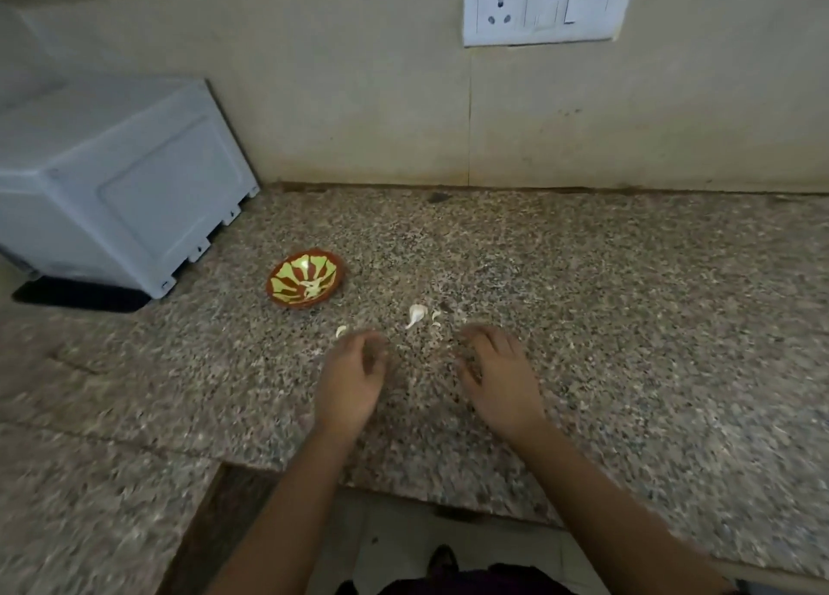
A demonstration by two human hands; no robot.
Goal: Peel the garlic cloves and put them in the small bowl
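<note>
A: Garlic clove [416, 314]?
B: On the counter [583, 303], just beyond both hands, untouched. Small bowl [339, 280] is far-left of it.
A: Fingers?
B: Left hand [352, 383] and right hand [500, 379] loosely curled, holding nothing. Blurry.

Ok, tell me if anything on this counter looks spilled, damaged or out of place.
Only small pale scraps lie loose on the countertop beside the garlic clove, likely peel. The small bowl sits upright; nothing looks broken.
</note>
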